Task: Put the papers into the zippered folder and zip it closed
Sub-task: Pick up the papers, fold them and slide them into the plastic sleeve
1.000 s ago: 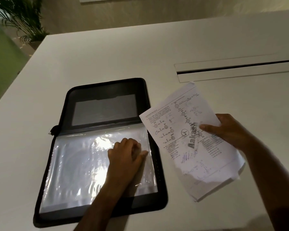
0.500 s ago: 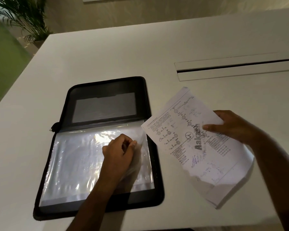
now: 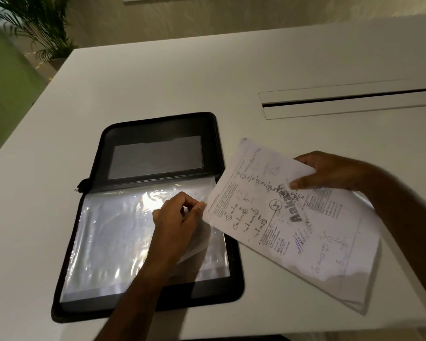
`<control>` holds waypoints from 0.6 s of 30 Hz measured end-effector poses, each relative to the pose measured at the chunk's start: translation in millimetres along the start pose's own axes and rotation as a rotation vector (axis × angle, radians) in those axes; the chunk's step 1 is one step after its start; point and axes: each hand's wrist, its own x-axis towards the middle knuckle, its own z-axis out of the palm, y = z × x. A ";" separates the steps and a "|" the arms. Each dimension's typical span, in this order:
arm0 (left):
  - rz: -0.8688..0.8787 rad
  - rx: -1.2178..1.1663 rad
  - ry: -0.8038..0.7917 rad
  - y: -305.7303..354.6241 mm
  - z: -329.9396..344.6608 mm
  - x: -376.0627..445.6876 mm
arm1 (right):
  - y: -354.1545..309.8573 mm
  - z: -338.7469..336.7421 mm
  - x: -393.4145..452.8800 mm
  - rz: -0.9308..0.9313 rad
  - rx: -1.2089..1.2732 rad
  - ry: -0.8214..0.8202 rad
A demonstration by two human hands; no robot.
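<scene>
A black zippered folder (image 3: 158, 134) lies open on the white table, its near half filled with clear plastic sleeves (image 3: 113, 237). My left hand (image 3: 177, 225) pinches the right edge of the top sleeve and lifts it a little. My right hand (image 3: 330, 173) holds a stack of printed papers (image 3: 293, 230) by the far edge, tilted just above the table. The near left corner of the papers sits right beside my left fingertips, at the folder's right edge.
The white table (image 3: 207, 77) has a long cable slot cover (image 3: 349, 99) at the back right. A potted palm (image 3: 35, 23) stands on the floor beyond the table's far left corner. The table's near edge runs below the papers.
My left hand went from resting on the sleeves to pinching and lifting the top sleeve's right edge. My right hand shifted the papers slightly left toward the folder.
</scene>
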 end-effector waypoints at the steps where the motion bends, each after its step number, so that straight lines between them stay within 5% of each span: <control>1: 0.004 0.006 -0.005 0.3 -0.5 -0.6 | -4.8 -0.5 3.9 -0.001 -0.012 -0.027; 9: -0.004 -0.021 0.017 2.3 -1.0 0.5 | -34.9 10.5 36.5 -0.013 -0.187 -0.186; 18: -0.015 -0.097 -0.029 1.8 -3.5 0.6 | -42.1 26.4 63.0 -0.012 -0.598 -0.181</control>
